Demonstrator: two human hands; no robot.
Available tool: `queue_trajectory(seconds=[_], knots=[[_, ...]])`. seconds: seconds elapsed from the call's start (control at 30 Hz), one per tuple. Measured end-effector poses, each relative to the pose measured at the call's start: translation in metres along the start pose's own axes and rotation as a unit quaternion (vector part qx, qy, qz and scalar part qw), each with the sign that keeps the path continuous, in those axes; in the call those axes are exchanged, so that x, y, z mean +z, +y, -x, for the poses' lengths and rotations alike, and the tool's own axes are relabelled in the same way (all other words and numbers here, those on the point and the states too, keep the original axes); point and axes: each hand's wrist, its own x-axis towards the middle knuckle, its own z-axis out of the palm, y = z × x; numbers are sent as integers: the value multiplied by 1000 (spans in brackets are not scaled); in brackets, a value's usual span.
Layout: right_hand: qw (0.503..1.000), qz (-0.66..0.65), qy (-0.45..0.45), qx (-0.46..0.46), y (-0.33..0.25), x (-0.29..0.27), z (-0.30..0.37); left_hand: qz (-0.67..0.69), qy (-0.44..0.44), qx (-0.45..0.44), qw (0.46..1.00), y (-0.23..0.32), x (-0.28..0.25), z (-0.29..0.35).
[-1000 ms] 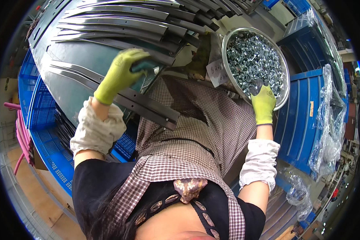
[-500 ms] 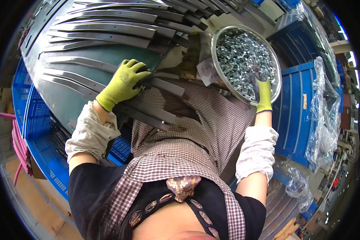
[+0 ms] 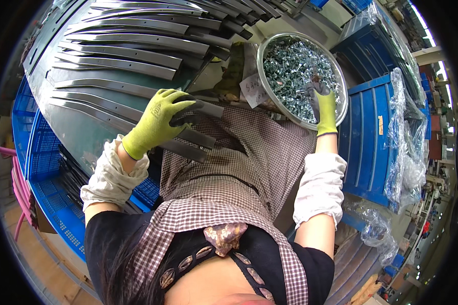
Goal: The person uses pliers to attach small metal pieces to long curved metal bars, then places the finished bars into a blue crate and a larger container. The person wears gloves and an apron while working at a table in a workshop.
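Note:
My left hand (image 3: pixel 160 121), in a yellow-green glove with dark fingers, is over the near ends of several long dark strips (image 3: pixel 185 149) that overhang the table's edge above my lap. Its fingers are spread and bent a little, thumb apart, and I see no firm grip. My right hand (image 3: pixel 322 109), gloved alike, reaches into a round basin (image 3: pixel 260 66) of small shiny metal clips (image 3: pixel 295 71). Its dark fingertips are drawn together among the clips; whatever they hold is too small to make out.
More dark strips (image 3: pixel 137 38) lie in rows on the green table (image 3: pixel 81 140). Blue crates (image 3: pixel 56 188) stand at the left, with pink tubes (image 3: pixel 20 195) beside them. Right of the basin are a blue metal bin (image 3: pixel 366 137) and clear plastic wrap (image 3: pixel 404 147). A paper tag (image 3: pixel 252 90) hangs by the basin.
The fingers of my left hand have lifted and spread a little over the strips. My right hand has shifted slightly farther into the clips. The whole view has moved slightly.

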Motion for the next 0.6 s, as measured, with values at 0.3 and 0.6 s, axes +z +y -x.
queue_trajectory(seconds=[0.3,0.6], knots=[[807,-465,-335,140,-87,106,201,-14,0,164,986,52,33,31],[830,-341,-437,64,-93,104,198,-103,-59,237,964,38,28,26]])
